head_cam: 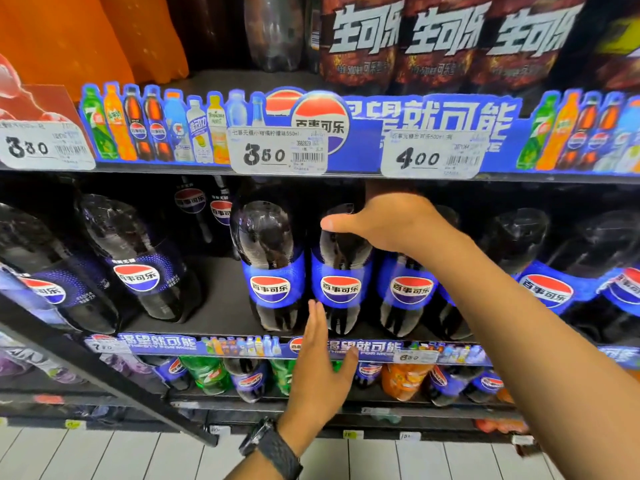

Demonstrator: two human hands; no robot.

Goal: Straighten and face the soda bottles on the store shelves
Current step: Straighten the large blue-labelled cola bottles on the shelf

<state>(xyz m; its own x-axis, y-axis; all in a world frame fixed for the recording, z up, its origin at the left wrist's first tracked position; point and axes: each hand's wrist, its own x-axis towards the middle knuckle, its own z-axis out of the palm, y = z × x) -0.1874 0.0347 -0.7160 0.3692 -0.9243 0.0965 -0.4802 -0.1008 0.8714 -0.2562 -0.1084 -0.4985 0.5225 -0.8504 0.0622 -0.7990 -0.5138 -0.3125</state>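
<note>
Two hands bracketed one cola bottle (343, 249) at the near edge of the middle shelf (207, 344) — my left hand (318, 370) flat and straight-fingered beside its base as a stop, my right hand (393, 221) over its top, fingers hidden, grip impossible to tell — presumably to square its label (341, 289).

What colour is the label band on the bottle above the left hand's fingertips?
The label band is blue, with a red, white and blue round logo; head view.

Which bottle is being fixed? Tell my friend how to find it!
Look at the middle shelf, below the round logo sign. In the blue-label row, it's the second bottle from the left, the only one with the right hand over its top.
</note>
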